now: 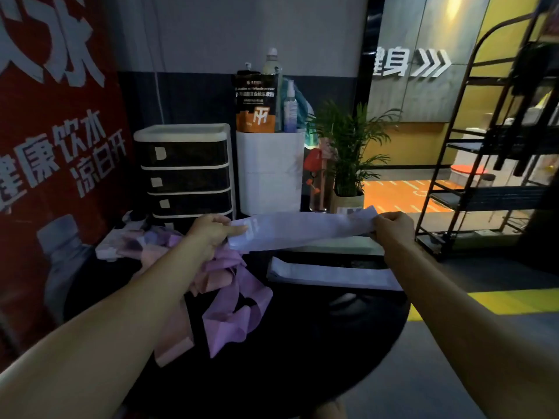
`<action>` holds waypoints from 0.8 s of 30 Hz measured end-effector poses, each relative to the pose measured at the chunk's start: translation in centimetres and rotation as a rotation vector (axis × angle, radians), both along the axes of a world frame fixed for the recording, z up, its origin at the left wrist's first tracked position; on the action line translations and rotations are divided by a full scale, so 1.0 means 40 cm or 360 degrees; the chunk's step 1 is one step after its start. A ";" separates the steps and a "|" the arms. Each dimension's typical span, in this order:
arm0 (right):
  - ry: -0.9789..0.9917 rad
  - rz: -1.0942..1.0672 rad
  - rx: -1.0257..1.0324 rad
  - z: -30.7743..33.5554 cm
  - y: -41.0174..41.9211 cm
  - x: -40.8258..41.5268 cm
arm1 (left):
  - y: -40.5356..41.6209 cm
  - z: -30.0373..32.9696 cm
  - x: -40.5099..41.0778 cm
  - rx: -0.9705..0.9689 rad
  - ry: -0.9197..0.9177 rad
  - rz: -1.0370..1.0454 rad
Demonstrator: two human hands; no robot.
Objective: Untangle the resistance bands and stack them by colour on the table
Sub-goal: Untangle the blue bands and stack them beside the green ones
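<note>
Head view: left hand [211,234] and right hand [393,226] each pinch 1 end of a pale band [302,229], taut above the table's [302,343] far edge — apparently to flatten it for the pale stack [329,273] beneath.

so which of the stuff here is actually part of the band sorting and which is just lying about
Part of the job:
- pale band stretched between left hand and right hand
- flat pale band on the black table
- pink and purple tangle

Just lying about:
- drawer unit
- potted plant
- orange pouch
- spray bottle
</note>
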State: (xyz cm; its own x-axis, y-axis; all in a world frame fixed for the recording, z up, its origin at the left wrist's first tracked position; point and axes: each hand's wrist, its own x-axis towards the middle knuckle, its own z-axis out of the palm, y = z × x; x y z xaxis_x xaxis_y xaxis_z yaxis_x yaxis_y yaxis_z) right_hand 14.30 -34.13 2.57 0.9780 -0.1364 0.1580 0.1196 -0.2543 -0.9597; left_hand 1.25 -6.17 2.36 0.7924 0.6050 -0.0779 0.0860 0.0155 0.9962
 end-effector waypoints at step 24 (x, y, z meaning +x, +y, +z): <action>0.0081 -0.0153 -0.0443 -0.170 -0.190 0.044 | -0.107 -0.144 0.194 0.1049 0.0253 -0.0116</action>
